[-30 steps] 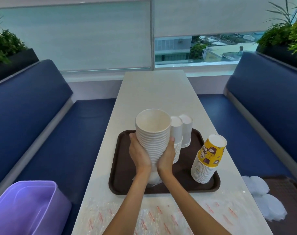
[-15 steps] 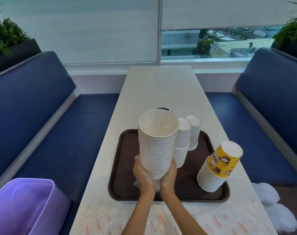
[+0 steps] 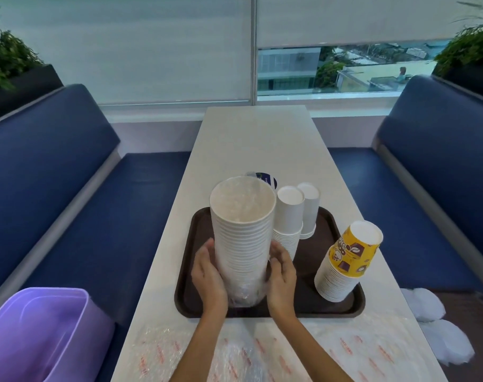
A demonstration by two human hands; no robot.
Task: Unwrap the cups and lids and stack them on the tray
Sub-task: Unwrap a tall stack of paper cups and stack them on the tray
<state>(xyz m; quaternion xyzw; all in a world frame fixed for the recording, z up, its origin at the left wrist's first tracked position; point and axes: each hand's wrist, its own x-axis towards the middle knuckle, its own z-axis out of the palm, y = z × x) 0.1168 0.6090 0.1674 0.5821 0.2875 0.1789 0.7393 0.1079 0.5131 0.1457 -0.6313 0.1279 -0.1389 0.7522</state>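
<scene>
Steadying the tall wrapped stack (image 3: pixel 243 244) at the front of the tray (image 3: pixel 308 295) with left grip (image 3: pixel 207 274) and right grip (image 3: pixel 281 274) merely open-palmed risks tipping it onto the neighbouring white cups (image 3: pixel 288 216).

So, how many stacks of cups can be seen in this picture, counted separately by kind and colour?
Wide white stack: 1
Narrow white stacks: 2
Yellow printed stack: 1
Total: 4
</scene>
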